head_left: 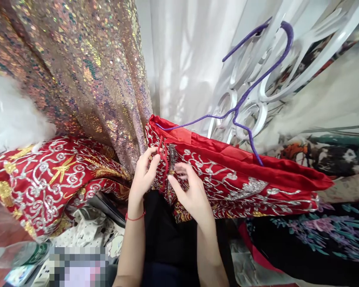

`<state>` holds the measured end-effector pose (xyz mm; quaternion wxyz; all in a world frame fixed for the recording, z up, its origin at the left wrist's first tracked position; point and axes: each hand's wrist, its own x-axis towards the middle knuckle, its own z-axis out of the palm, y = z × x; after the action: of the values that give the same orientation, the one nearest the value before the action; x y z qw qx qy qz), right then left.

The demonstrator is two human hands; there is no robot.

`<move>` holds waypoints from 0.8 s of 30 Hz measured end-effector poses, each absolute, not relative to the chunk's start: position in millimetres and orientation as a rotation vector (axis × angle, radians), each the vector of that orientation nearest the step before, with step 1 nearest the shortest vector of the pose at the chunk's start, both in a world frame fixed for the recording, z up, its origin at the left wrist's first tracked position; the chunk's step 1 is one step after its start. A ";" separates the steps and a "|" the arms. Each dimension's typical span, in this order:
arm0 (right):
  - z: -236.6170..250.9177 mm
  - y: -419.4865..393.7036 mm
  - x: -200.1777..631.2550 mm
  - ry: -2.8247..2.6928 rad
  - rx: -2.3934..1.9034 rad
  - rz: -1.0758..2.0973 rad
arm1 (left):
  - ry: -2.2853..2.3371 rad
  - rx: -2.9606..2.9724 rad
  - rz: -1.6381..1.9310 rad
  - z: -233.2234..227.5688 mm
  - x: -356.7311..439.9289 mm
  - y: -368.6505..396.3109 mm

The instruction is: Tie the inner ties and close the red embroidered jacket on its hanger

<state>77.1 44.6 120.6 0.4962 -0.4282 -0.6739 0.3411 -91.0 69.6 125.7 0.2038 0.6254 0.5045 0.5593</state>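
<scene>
A red skirt (pixel 215 175) with silver and gold beadwork hangs in front of me, its satin waistband (pixel 287 171) spread on a purple hanger (pixel 242 99). At the garment's left end, a red cord (pixel 165 167) dangles from the waistband. My left hand (pixel 145 171) is closed at this cord, thumb and forefinger pinching it near the top. Just right of the cord is my right hand (pixel 191 191), thumb and fingers apart, slightly blurred, with nothing visible between them. It is over the beaded cloth; whether it touches cannot be made out.
Sequined fabric (pixel 101 71) hangs at the upper left. Another red embroidered garment (pixel 54 179) lies at the left, above a plastic bottle (pixel 20 255). White scrolled metalwork (pixel 257 115) stands behind the hanger. Black floral cloth (pixel 311 235) is at the lower right.
</scene>
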 end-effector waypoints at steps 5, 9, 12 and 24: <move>147.8 76.1 44.6 -1.788 -1.052 0.695 | 1.398 1.841 1.565 132.1 -97.0 72.5; 160.0 84.3 42.5 -1.811 -1.118 0.675 | 1.395 1.889 1.594 142.2 -106.5 78.0; 161.6 85.8 43.9 -1.782 -1.128 0.592 | 1.363 1.944 1.566 150.7 -110.0 80.3; 183.5 78.0 69.3 -1.526 -1.148 0.270 | 1.473 1.773 1.948 162.9 -112.7 117.6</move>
<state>69.3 78.0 183.5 0.5699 -0.4892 -0.6501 0.1152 -112.7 117.6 162.9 0.0620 0.5863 0.4872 0.6443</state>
